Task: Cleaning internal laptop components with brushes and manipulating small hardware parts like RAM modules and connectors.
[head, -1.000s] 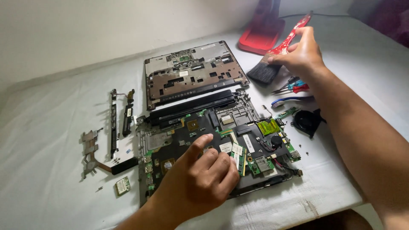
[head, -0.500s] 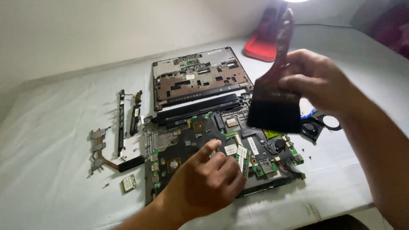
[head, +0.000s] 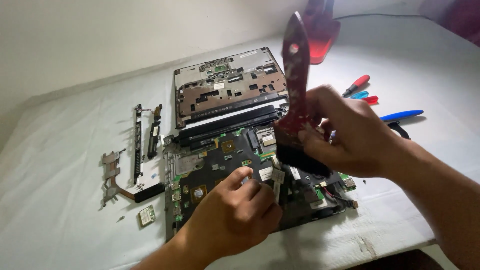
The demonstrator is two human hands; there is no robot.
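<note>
Opened black laptop chassis with bare green circuit board (head: 220, 165) lay on white table (head: 60, 210). Right hand (head: 350, 132) clamped on red-handled black-bristled paintbrush (head: 296, 100), bristles on board. Left hand (head: 235, 215) pinched small memory card (head: 276, 181), edge-up.

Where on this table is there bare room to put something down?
Bare cloth lies left of the copper heat pipe and the two narrow strips, out to the table's left edge. More lies behind the grey cover panel, and right of the blue pen. The middle is crowded: the open circuit board, both hands, the paintbrush and screwdrivers.
</note>
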